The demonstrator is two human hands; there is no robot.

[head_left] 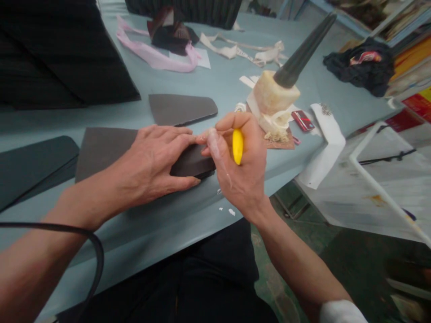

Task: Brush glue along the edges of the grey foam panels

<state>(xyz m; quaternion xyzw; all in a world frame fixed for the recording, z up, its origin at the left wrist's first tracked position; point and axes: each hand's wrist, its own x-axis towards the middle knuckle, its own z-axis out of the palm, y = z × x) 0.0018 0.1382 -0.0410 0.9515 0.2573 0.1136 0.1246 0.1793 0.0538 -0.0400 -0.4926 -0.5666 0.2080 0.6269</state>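
Observation:
My left hand [156, 163] lies flat, fingers stretched, on a dark grey panel [104, 146] and presses it to the table. At the panel's right end, my right hand [240, 161] is closed in a pinch around a slim tool with a yellow end [237, 147]. The tool's tip is hidden by the fingers, so its exact kind cannot be made out. Both hands nearly touch at the panel's end. Another grey panel [182, 107] with a rounded end lies just behind. White residue shows on the right thumb.
A dark tapered handle [306, 49] stands in a cream, crusted pot [276, 96] at right. A tall black stack [60, 58] rises at the left. Dark panels [37, 163] lie at far left. A pink strip [151, 54] lies behind. A black cable [96, 251] crosses my left forearm.

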